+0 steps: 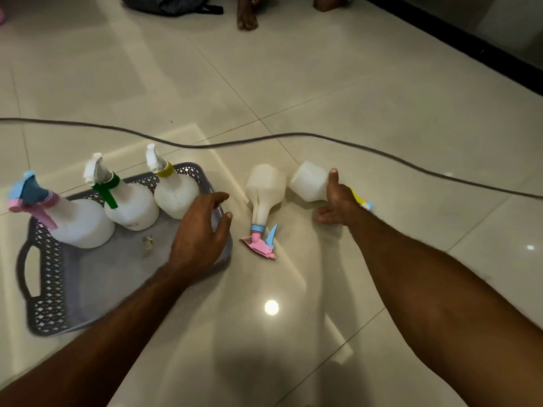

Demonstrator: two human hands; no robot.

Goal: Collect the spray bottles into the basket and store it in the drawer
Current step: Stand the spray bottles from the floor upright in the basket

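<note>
- Step in hand, as judged: collecting is partly done. Three spray bottles are standing upright inside the grey basket (pixel 44 315) on the tiled floor (pixel 352 92); two more are lying on their sides on the floor to its right.
- In the basket, left to right: pink-and-blue-headed bottle (pixel 79 221), green-collared bottle (pixel 132 205), yellow-collared bottle (pixel 176 196). All three are crowding the basket's far side; the near half is showing bare bottom, plus a small scrap, too small to identify.
- On the floor: the pink-trigger bottle (pixel 264 189) is lying just beside the basket's right edge, head pointing toward the camera. The yellow-trigger bottle (pixel 310 180) is lying further right, its base just beside the first one's base; contact cannot be told.
- The right hand (pixel 338 204) is closing on the yellow-trigger bottle: thumb lying along its body, fingers curling around the neck. Grip appears set, though the fingers' far side is hidden.
- The left hand (pixel 199 239) is hovering over the basket's right rim, fingers loosely spread and bent, holding nothing; whether it is touching the rim cannot be told.
- Next move, as judged: lifting the yellow-trigger bottle, turning it upright and setting it in the free near half without toppling the three standing ones. The left hand is well placed either for steadying the basket or for taking the pink-trigger bottle.
- A dark cable (pixel 293 135) is running across the floor behind everything. A bag (pixel 164 2) and another person's bare feet (pixel 246 16) are showing at the top edge. No drawer is in view.
</note>
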